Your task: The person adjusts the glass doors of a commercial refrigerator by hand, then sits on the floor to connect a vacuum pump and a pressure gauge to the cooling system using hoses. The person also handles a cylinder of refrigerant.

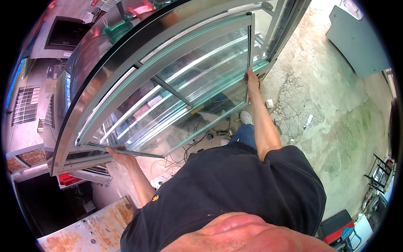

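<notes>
A glass panel [214, 54] with thin frame edges is held in front of a large glass-fronted metal cabinet [71, 126] with a dark curved rim. My left hand [121, 156] grips the panel's lower left edge, fingers partly hidden behind it. My right hand [252, 82] is closed on the upright right edge. Shiny rails and a grey crossbar show through the glass. A white shoe [246, 118] and jeans are visible below the panel.
Cables [191, 143] lie on the cracked concrete floor [327, 134] below. A rusty metal surface [84, 229] is at lower left, a grey panel [354, 46] at upper right. A black metal frame [377, 172] and a red-and-black object [336, 227] sit at right.
</notes>
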A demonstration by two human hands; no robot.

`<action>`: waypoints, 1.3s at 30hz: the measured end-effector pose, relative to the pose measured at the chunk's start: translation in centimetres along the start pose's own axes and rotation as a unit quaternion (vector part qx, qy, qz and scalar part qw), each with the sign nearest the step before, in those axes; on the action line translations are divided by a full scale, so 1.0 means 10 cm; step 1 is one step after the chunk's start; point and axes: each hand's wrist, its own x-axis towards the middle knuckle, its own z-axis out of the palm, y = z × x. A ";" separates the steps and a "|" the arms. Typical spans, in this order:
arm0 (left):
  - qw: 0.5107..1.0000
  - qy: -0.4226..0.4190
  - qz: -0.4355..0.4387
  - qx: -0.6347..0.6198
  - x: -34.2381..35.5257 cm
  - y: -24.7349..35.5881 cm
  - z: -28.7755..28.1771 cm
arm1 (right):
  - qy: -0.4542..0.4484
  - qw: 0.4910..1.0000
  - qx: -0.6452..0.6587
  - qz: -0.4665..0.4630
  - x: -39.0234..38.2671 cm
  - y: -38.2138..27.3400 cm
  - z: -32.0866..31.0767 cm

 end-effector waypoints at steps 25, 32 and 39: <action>0.998 -0.027 -0.051 0.006 0.32 -0.20 -0.08 | 0.010 1.000 -0.010 -0.016 0.44 -0.25 0.20; 0.998 -0.019 0.042 -0.034 0.30 -0.12 0.23 | 0.024 0.999 0.036 -0.005 0.73 -0.06 0.21; 0.998 0.011 0.051 -0.032 0.22 -0.36 0.11 | 0.005 0.997 0.082 -0.003 0.79 0.02 0.09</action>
